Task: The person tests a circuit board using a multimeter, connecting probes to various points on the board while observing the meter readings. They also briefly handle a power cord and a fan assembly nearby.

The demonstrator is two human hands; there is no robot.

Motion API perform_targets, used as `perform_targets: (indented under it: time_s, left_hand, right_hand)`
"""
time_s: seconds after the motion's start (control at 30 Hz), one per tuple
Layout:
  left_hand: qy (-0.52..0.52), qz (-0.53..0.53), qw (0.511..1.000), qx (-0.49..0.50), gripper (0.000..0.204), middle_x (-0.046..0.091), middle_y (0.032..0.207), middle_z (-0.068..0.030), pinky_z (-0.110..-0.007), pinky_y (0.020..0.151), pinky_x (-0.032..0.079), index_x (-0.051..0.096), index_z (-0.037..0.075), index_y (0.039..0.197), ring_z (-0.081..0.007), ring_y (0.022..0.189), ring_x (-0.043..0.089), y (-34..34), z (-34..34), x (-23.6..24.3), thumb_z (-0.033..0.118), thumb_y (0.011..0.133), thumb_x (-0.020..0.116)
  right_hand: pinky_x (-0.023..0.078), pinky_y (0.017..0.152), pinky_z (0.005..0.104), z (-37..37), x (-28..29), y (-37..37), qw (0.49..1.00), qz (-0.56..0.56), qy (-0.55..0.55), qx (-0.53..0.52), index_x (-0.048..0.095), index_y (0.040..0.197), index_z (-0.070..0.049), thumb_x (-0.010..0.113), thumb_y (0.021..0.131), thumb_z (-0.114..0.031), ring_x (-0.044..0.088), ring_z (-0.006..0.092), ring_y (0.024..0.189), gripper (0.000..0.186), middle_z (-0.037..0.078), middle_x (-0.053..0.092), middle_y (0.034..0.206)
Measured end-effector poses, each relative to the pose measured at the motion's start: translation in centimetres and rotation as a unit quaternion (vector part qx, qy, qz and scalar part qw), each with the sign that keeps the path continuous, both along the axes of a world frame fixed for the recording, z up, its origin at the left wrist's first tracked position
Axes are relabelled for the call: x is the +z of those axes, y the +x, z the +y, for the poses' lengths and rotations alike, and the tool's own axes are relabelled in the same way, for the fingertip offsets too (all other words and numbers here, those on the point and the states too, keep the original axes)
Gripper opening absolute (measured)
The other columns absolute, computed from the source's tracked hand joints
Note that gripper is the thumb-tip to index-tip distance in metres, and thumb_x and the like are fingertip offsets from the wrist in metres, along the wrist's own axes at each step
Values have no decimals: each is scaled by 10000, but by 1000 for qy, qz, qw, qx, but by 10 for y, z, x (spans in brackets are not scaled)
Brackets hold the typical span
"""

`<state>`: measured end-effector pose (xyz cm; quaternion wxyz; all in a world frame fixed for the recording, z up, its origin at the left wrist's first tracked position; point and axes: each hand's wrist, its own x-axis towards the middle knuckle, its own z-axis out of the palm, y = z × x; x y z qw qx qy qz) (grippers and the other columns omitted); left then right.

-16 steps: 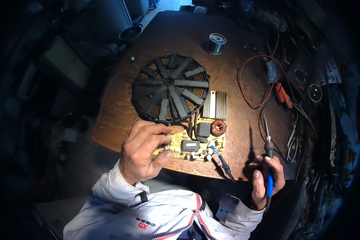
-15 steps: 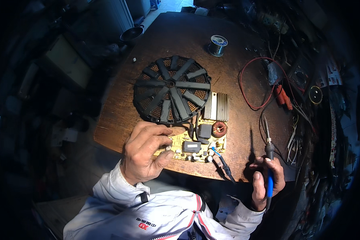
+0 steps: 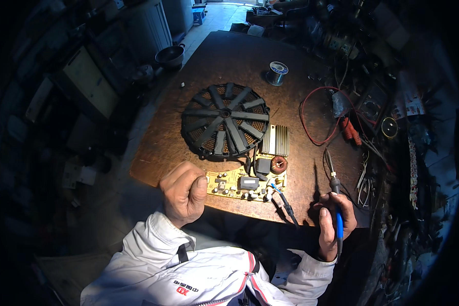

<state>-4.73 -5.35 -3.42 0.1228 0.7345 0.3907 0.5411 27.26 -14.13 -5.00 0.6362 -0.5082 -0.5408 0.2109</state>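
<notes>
My left hand (image 3: 183, 194) has curled fingers and a raised thumb beside the left end of a yellow circuit board (image 3: 229, 181); what they hold, if anything, is hidden. On that board are a dark block, a copper toroid (image 3: 278, 163) and a finned metal heatsink (image 3: 275, 140). Behind it lies a round copper coil (image 3: 225, 120) with dark radial bars. My right hand (image 3: 336, 224) holds a blue-handled soldering iron (image 3: 340, 219), tip pointing away from me. A black cable (image 3: 289, 210) with a blue wire runs from the board toward the near edge.
A solder spool (image 3: 277, 74) stands on the wooden table (image 3: 153, 153). Red test leads and red clips (image 3: 351, 130) lie to the right among tangled wires and dark clutter. A black pan (image 3: 169, 55) and cabinets are beyond the table's left edge.
My left hand has drawn left and curled its fingers tighter, uncovering more of the board. The view has shifted slightly; the right hand still holds the iron.
</notes>
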Motion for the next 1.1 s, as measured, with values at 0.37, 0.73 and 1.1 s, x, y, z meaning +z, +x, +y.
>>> perform_targets:
  time_s: [0.37,0.73,1.1]
  left_hand:
    - [-8,-66,998,7,451,522,643,-81,-309,507,375,484,-9,676,-158,541,516,-9,-3,-1,203,1074,479]
    - [-37,-75,996,-25,408,377,620,-19,-330,530,264,399,24,684,-110,565,346,-6,14,-10,139,1065,491]
    - [-32,-124,992,-21,415,369,656,48,-284,533,280,463,44,738,-75,601,314,-44,58,-73,239,1100,524]
  right_hand:
    - [576,775,320,1,4,-5,998,57,-12,9,614,1256,48,618,941,-95,695,191,819,346,160,690,1017]
    - [627,655,338,-86,82,16,994,60,23,-86,504,1370,133,594,977,-190,726,247,786,517,239,719,1016]
    - [500,611,289,-345,234,93,811,-173,79,-553,697,1065,10,672,1000,-240,627,127,647,260,42,666,776]
